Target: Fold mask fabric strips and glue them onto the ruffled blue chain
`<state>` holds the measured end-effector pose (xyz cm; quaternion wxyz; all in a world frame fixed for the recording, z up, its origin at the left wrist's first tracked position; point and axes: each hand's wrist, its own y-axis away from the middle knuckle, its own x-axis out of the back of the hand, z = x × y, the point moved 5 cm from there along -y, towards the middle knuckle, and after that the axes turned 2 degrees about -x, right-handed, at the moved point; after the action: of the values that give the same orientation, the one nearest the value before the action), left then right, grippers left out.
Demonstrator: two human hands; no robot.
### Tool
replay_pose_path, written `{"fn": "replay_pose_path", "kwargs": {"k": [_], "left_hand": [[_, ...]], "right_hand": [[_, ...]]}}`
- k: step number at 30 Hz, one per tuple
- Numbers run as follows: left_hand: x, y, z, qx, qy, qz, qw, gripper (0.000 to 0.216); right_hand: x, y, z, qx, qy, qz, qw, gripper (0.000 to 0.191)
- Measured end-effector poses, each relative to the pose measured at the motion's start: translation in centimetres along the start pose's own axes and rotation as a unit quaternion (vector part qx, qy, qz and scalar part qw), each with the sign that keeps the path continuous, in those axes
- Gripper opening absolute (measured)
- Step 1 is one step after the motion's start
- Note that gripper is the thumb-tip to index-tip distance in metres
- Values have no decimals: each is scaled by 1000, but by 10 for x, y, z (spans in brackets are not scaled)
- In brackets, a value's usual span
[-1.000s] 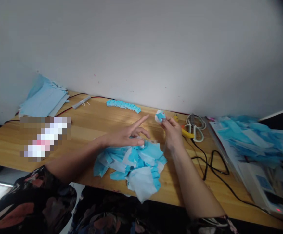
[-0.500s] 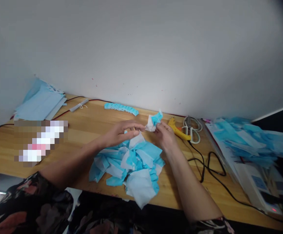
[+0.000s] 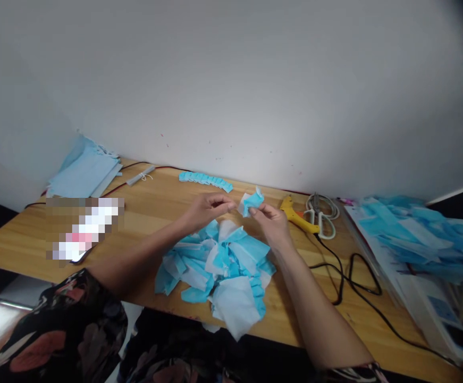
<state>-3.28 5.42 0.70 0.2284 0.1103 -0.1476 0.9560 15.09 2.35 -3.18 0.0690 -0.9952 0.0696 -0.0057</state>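
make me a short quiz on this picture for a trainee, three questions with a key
1. Which hand holds the small blue-and-white piece?
2. True or false: the yellow glue gun lies next to the white-handled scissors.
3. Which of these lies on the table near the wall?
A) a red mug
B) a row of folded blue pieces
C) a hammer

Key:
1. The right hand.
2. True.
3. B.
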Motion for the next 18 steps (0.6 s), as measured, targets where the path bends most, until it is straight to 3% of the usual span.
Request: {"fn": "replay_pose_path", "kwargs": {"k": [7,13,18], "left_hand": [[-17,-24,1,-13,18,-80,997,26],[-28,-32,-17,12,96,-41,994,24],[-24,-31,-31,51,160,-26,985,26]], "right_hand": [[3,-2,-4,58,85,-2,995,15],[7,-3,-6,73,146,6,987,15],[10,-5,1,39,86,19,995,17]]}}
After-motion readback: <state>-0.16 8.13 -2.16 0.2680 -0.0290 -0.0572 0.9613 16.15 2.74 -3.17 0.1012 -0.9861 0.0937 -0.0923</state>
